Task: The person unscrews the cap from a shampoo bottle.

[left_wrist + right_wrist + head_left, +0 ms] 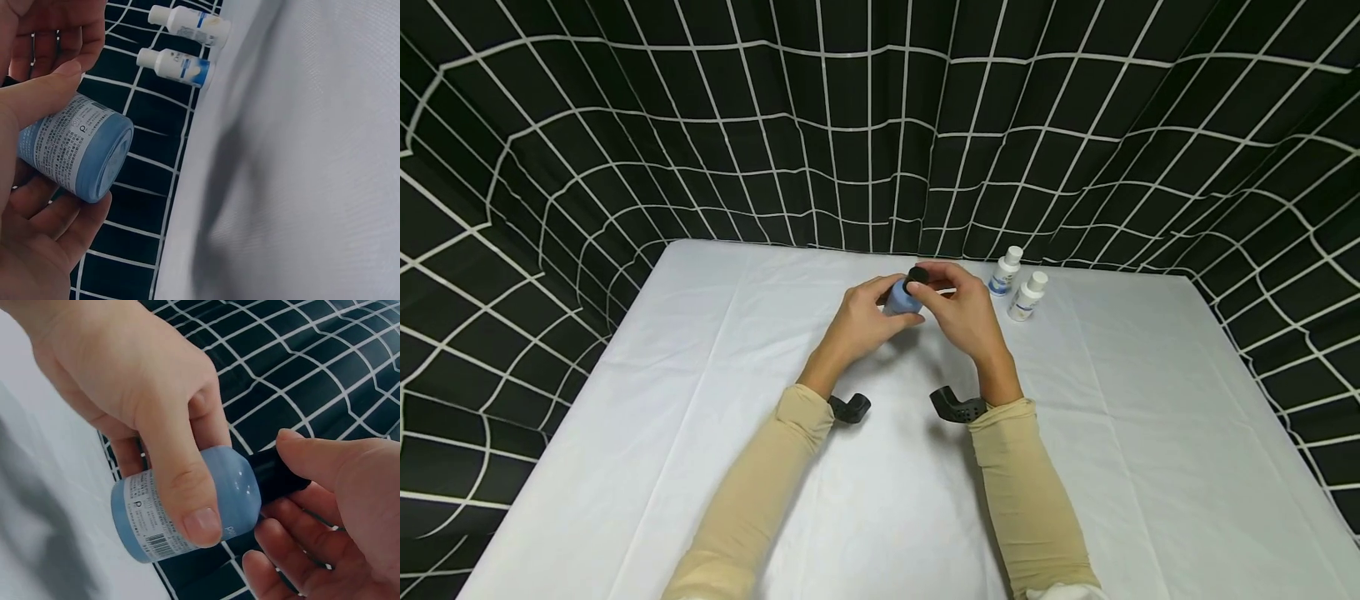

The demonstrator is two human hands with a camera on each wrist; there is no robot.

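A blue bottle (pixel 240 487) with a black cap (pixel 278 476) and a white printed label is held above the table, tilted. My left hand (pixel 859 321) grips its body, the thumb lying across the label in the right wrist view. With thumb and fingers my right hand (pixel 958 308) pinches the black cap. In the left wrist view the bottle's base (pixel 112 164) faces the table, while the cap is mostly hidden behind the left thumb. Two small white bottles (pixel 1028 297) with white caps stand just beyond the right hand.
A white cloth (pixel 880 500) covers the table. Behind its far edge hangs a black curtain (pixel 850 125) with a white grid, which also runs along both sides. Each wrist wears a black camera mount (pixel 957 406).
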